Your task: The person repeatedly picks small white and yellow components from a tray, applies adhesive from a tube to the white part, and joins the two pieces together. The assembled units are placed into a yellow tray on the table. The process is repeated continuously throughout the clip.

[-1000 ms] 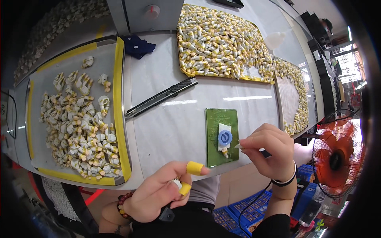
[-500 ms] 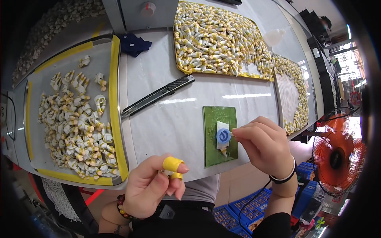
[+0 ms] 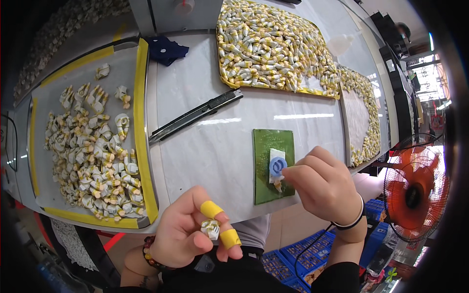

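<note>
My left hand [image 3: 183, 227] holds a small white-and-gold moulded piece [image 3: 210, 229] between its fingers, two of which are wrapped in yellow tape. The piece matches those in the tray to the left. My right hand [image 3: 327, 188] is pinched at the edge of a round blue cup-like piece [image 3: 278, 167] with a curved groove. What its fingertips grip is hidden or too small to tell. Under the blue piece lies a white pad [image 3: 272, 156] on a green plate [image 3: 261, 190]. A small white-and-peach tip [image 3: 278, 185] shows below it.
A yellow-taped tray [image 3: 141, 97] of similar pieces stands left. A box cutter [image 3: 195, 116] and a dark blue cloth [image 3: 167, 50] lie beyond my hands. Farther back are a full tray [image 3: 273, 49] and a partly filled tray [image 3: 354, 105]. An orange fan [image 3: 415, 193] stands right.
My left hand has turned and its fingers have spread, so the small piece shows. The right hand stays pinched beside the blue piece. The whole view has shifted slightly.
</note>
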Demonstrator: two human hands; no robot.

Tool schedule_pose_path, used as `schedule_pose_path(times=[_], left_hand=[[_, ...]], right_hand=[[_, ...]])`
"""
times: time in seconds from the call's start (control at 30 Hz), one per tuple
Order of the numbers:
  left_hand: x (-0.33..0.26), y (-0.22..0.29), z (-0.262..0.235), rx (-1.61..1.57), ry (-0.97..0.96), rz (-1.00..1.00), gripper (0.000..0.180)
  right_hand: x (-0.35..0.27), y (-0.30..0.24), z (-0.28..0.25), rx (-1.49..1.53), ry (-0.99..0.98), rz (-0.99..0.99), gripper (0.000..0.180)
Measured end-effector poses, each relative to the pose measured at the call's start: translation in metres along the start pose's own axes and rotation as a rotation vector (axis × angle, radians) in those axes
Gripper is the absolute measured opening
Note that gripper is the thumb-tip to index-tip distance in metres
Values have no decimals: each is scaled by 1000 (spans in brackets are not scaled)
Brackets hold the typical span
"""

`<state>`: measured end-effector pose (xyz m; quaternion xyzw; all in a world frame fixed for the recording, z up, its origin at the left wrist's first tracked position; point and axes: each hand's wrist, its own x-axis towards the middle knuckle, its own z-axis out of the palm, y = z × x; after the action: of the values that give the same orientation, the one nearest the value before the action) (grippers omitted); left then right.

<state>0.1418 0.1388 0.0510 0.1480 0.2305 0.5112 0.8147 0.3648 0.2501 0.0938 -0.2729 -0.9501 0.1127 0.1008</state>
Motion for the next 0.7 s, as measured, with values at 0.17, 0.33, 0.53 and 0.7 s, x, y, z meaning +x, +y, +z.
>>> schedule_pose_path(times=[0.17,0.33,0.53,0.7], left_hand=[[5,-7,-8,-52,-82,76,41],[7,-1,9,-10,88,-106,43],[9,-2,5,-108,-29,-278,42],[7,-8,-5,-204,-176,-322,33]], right_hand=[[-1,-1,-2,-39,26,17,25],[5,-17,-13,273,287,39,20],[17,-30,-14,590,310,-224,25],[31,-42,-12,541,252,-197,7]])
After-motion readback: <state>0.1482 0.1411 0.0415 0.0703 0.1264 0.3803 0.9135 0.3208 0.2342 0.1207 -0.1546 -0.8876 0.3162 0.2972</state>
